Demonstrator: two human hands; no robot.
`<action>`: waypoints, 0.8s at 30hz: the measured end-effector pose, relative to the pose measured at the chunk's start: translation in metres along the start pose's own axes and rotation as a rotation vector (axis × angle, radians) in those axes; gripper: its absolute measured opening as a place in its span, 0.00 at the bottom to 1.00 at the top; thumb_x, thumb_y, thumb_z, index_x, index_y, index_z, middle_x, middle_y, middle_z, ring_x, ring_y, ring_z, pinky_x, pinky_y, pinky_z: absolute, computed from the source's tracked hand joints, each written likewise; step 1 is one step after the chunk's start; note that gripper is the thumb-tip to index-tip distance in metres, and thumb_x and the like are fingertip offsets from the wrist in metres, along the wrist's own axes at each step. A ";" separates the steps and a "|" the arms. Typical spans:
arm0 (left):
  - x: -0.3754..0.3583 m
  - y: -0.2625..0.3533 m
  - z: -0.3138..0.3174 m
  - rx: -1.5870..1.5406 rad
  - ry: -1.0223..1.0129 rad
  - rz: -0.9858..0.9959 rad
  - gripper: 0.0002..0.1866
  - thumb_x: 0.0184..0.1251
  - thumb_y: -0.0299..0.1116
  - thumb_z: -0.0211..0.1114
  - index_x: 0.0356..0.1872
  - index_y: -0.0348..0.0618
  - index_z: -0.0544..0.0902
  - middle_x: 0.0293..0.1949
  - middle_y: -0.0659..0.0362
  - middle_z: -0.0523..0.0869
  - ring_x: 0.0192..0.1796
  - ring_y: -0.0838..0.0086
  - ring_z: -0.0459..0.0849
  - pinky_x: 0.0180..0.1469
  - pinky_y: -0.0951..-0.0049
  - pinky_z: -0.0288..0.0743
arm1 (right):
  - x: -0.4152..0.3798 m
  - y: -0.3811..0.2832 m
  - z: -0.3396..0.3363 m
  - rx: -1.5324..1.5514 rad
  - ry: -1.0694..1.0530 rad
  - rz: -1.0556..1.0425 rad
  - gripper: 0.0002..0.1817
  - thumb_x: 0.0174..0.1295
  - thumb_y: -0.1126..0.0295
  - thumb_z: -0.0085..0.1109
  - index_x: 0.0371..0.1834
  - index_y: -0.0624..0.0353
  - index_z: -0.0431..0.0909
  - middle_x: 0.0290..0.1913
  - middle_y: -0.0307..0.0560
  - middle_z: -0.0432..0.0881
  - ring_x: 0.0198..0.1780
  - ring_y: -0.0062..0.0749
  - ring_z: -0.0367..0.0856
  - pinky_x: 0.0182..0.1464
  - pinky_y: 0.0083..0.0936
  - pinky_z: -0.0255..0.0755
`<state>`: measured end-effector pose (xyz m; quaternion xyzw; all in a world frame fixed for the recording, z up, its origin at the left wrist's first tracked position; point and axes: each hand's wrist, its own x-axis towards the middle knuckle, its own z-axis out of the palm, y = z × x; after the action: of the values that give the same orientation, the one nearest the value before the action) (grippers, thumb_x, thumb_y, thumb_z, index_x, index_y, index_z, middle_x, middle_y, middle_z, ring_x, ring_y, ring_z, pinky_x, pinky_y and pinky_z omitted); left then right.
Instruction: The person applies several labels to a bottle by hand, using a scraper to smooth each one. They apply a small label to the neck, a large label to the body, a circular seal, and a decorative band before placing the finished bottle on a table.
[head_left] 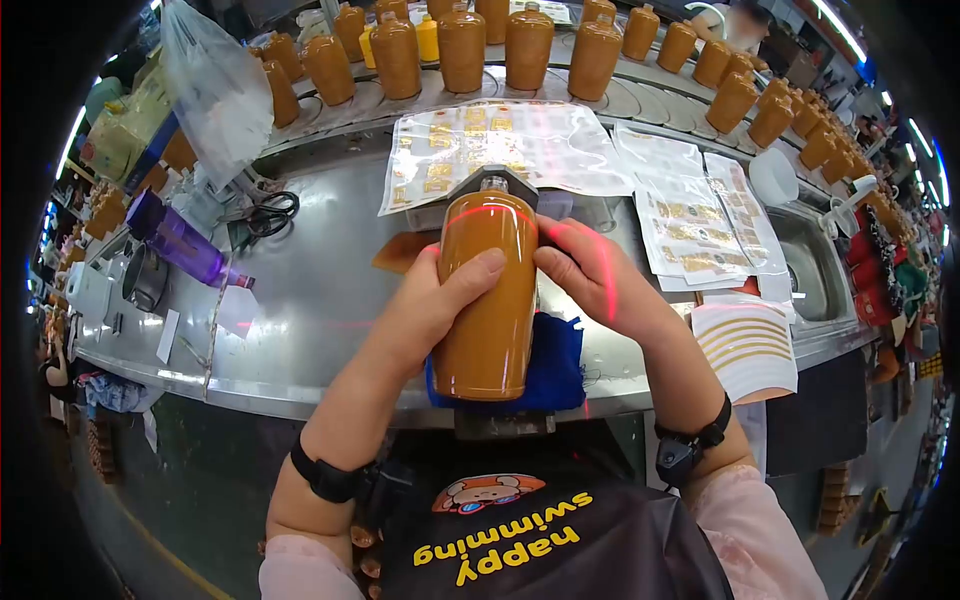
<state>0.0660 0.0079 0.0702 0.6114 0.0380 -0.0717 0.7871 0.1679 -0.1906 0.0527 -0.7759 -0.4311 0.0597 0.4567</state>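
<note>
A glossy brown bottle [490,320] lies tilted at the centre, its neck pointing away against a dark angled holder [520,185] and its base over a blue cloth [558,365]. My left hand [440,300] is wrapped round its left side, thumb on top. At the bottle's upper right, my right hand [590,270] has its fingers bent together beside the shoulder; what they hold, if anything, I cannot make out. A red laser line crosses the bottle's shoulder and my right hand.
Printed sheets [500,150] lie behind the bottle, more [690,220] at right, near a sink [815,265]. A purple bottle [180,240] and scissors [270,212] are at left. Brown bottles [462,50] line the conveyor [350,108]. A person [735,25] is at back right.
</note>
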 end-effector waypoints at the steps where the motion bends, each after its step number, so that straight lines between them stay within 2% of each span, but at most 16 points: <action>1: 0.002 -0.001 0.001 0.039 0.009 0.011 0.26 0.67 0.51 0.68 0.51 0.36 0.79 0.42 0.56 0.86 0.42 0.76 0.86 0.45 0.74 0.81 | 0.002 -0.002 0.001 0.045 -0.001 0.038 0.20 0.74 0.60 0.51 0.59 0.65 0.74 0.42 0.57 0.79 0.46 0.47 0.79 0.49 0.34 0.72; 3: 0.004 -0.005 0.003 0.119 0.030 0.032 0.27 0.66 0.52 0.68 0.51 0.36 0.79 0.42 0.56 0.86 0.43 0.76 0.86 0.46 0.74 0.81 | 0.005 -0.010 -0.003 0.073 -0.040 0.102 0.19 0.75 0.59 0.48 0.54 0.65 0.76 0.41 0.61 0.79 0.45 0.52 0.79 0.49 0.37 0.72; 7: 0.002 -0.008 0.004 0.132 0.090 0.021 0.30 0.64 0.53 0.70 0.52 0.35 0.79 0.43 0.56 0.86 0.44 0.76 0.86 0.47 0.73 0.80 | -0.005 -0.002 0.003 0.052 0.028 -0.009 0.19 0.76 0.60 0.47 0.55 0.65 0.76 0.40 0.61 0.79 0.45 0.53 0.78 0.50 0.37 0.71; 12: 0.004 -0.007 0.008 0.113 0.097 0.038 0.32 0.62 0.54 0.71 0.54 0.34 0.78 0.44 0.56 0.86 0.44 0.76 0.86 0.47 0.74 0.80 | 0.003 0.004 0.006 0.155 0.014 0.106 0.20 0.76 0.59 0.46 0.55 0.66 0.76 0.43 0.62 0.80 0.48 0.51 0.80 0.53 0.35 0.72; 15: 0.003 -0.009 0.009 0.186 0.190 0.038 0.34 0.62 0.55 0.71 0.55 0.34 0.78 0.45 0.55 0.86 0.44 0.76 0.86 0.47 0.75 0.80 | 0.002 -0.009 0.001 0.210 -0.011 0.160 0.21 0.76 0.59 0.46 0.56 0.66 0.76 0.46 0.62 0.81 0.50 0.49 0.81 0.54 0.34 0.72; 17: 0.006 -0.004 0.008 0.212 0.169 -0.035 0.35 0.63 0.55 0.69 0.58 0.34 0.74 0.48 0.54 0.84 0.49 0.76 0.84 0.51 0.74 0.78 | 0.001 0.002 0.005 0.195 -0.009 0.183 0.24 0.77 0.54 0.45 0.63 0.62 0.73 0.42 0.49 0.80 0.44 0.34 0.77 0.44 0.26 0.71; 19: 0.012 -0.002 0.005 0.250 0.174 -0.051 0.36 0.63 0.56 0.69 0.59 0.33 0.74 0.48 0.52 0.84 0.49 0.73 0.85 0.52 0.73 0.78 | 0.011 0.041 0.019 0.128 0.102 -0.055 0.28 0.77 0.50 0.44 0.69 0.58 0.71 0.41 0.38 0.80 0.38 0.19 0.75 0.35 0.19 0.71; 20: 0.018 -0.003 0.002 0.278 0.186 -0.027 0.37 0.62 0.57 0.69 0.57 0.32 0.75 0.47 0.51 0.85 0.48 0.70 0.86 0.51 0.72 0.79 | 0.009 0.018 0.009 0.136 0.036 0.101 0.27 0.78 0.51 0.43 0.68 0.59 0.71 0.45 0.39 0.81 0.41 0.20 0.76 0.36 0.20 0.72; 22: 0.020 -0.015 0.001 0.418 0.275 0.081 0.39 0.61 0.58 0.70 0.58 0.30 0.74 0.47 0.47 0.85 0.48 0.63 0.86 0.51 0.67 0.79 | 0.011 0.022 0.008 0.133 0.030 0.127 0.26 0.78 0.53 0.42 0.68 0.60 0.71 0.45 0.39 0.81 0.40 0.19 0.75 0.36 0.20 0.71; 24: 0.014 -0.027 0.003 0.651 0.437 0.246 0.42 0.62 0.58 0.69 0.62 0.29 0.70 0.50 0.40 0.84 0.51 0.52 0.85 0.54 0.60 0.78 | 0.008 0.019 0.006 0.091 0.007 0.135 0.22 0.77 0.59 0.45 0.63 0.63 0.74 0.46 0.51 0.84 0.45 0.36 0.81 0.47 0.27 0.73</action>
<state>0.0759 -0.0026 0.0432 0.8294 0.1063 0.1463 0.5286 0.1819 -0.1850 0.0372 -0.7818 -0.3733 0.1073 0.4879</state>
